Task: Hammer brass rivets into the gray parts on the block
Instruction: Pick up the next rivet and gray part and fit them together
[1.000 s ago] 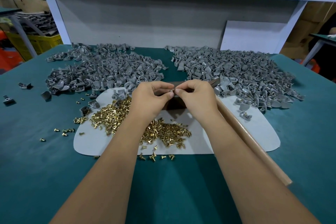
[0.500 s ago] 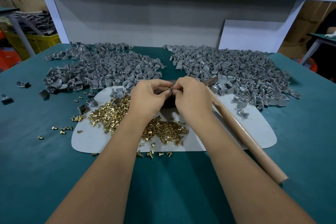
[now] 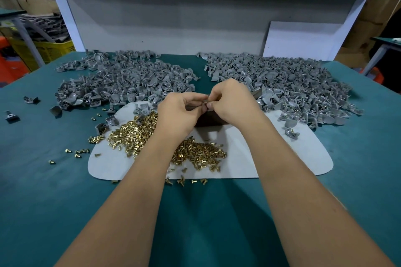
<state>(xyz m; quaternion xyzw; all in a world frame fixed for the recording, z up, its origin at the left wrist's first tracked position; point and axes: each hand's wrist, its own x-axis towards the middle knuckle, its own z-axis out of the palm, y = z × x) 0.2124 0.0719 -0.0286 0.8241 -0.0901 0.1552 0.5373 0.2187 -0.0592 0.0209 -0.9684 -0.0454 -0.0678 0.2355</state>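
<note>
1. Rivets (image 3: 138, 136), brass and loose, lie heaped on the pale mat (image 3: 293, 158) near the person, with a few strays on the green table (image 3: 195, 212) to the left.
2. The dark block (image 3: 208, 119) sits on the mat's far edge, mostly hidden under the two hands.
3. Both hands meet just above it: the left hand (image 3: 180, 112) and the right hand (image 3: 232, 102) have fingertips curled and pinched together on something small. It looks like a gray part with a rivet going in, though it is too small to be sure.
4. Gray parts are piled in two heaps on the far side, the left heap (image 3: 121, 80) and the right heap (image 3: 293, 89).
5. I judge this the loading step: seating a rivet before any striking.
6. Next the piece must sit steady on the block, and one hand must let go to fetch a hammer; its dark head (image 3: 257, 93) seems to peek out beyond the right hand.
</note>
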